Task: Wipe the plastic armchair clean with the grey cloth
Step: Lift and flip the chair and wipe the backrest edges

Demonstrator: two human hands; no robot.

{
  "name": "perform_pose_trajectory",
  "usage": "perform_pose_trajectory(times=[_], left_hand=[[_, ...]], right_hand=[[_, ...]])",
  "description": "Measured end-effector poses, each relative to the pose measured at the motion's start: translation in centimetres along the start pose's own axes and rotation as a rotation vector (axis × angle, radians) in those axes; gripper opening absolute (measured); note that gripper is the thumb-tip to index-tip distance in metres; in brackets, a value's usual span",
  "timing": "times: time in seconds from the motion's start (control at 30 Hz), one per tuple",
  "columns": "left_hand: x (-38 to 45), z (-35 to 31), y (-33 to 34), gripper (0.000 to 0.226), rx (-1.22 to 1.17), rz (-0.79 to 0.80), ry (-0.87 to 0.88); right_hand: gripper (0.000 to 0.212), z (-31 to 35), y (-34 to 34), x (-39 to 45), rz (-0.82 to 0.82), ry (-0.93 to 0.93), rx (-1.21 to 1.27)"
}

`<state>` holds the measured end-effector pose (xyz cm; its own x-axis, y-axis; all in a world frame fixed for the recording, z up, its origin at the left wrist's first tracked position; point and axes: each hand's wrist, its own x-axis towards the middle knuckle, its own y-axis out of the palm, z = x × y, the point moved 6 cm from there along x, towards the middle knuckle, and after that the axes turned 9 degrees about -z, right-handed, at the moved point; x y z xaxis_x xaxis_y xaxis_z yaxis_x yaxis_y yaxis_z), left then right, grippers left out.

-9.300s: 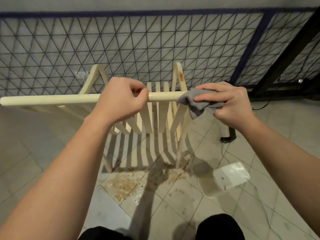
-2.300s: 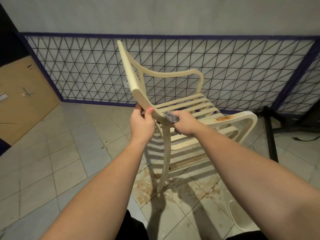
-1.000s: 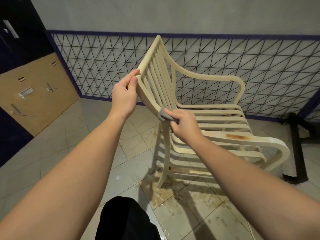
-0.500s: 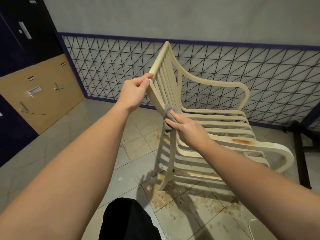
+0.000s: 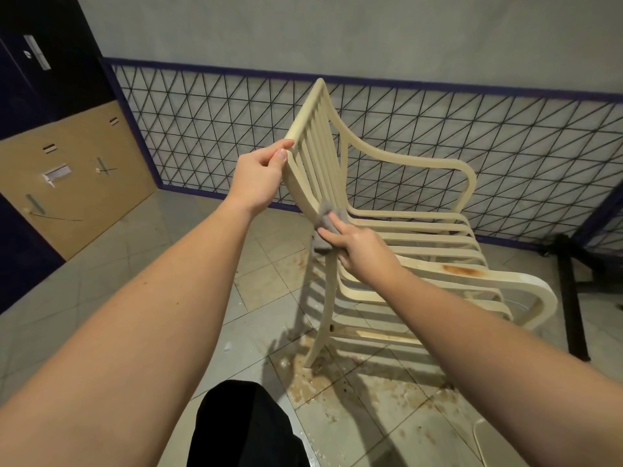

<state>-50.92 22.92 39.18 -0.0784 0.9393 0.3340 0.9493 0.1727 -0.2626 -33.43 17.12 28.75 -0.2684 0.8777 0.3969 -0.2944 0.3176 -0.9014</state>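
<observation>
A cream plastic armchair [image 5: 414, 230] with a slatted back and seat stands tilted on the tiled floor, facing right. My left hand [image 5: 258, 176] grips the near edge of the backrest, close to its top corner. The grey cloth [image 5: 322, 227] is bunched against the lower end of that same backrest edge, where it meets the seat, and my right hand [image 5: 360, 249] holds it there with fingers curled over it. A rusty brown stain [image 5: 463, 270] marks the near armrest.
A black wire-mesh fence [image 5: 438, 136] with a purple rail runs behind the chair. A black metal stand [image 5: 569, 291] sits at right. Brown dirty spatter [image 5: 337, 379] covers the tiles under the chair. A dark door [image 5: 40, 79] and a wooden panel [image 5: 67, 173] are at left.
The chair went from lying on its side to an upright tilt, seat facing right. My left hand shifted up the backrest edge. My right hand slid the cloth down that edge toward the seat.
</observation>
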Motion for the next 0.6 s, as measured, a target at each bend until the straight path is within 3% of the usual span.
perform_pose_trajectory(times=[0.17, 0.3, 0.4, 0.5, 0.6], left_hand=[[-0.1, 0.2, 0.0, 0.032, -0.024, -0.017, -0.012], [-0.1, 0.4, 0.1, 0.032, -0.039, -0.031, -0.011], [0.0, 0.4, 0.2, 0.032, -0.052, -0.034, -0.015], [0.0, 0.2, 0.1, 0.031, -0.056, -0.042, -0.013], [-0.2, 0.0, 0.1, 0.031, -0.052, -0.047, 0.002]], right_hand=[[0.038, -4.8, 0.0, -4.0, 0.012, -0.015, -0.145], [0.03, -5.0, -3.2, -3.8, -0.183, -0.106, -0.202], [0.037, -3.4, -4.3, -1.3, -0.302, -0.007, -0.059], [0.048, -2.2, -1.1, -0.3, -0.182, 0.102, 0.125], [0.06, -2.4, 1.4, -2.7, -0.216, 0.219, 0.169]])
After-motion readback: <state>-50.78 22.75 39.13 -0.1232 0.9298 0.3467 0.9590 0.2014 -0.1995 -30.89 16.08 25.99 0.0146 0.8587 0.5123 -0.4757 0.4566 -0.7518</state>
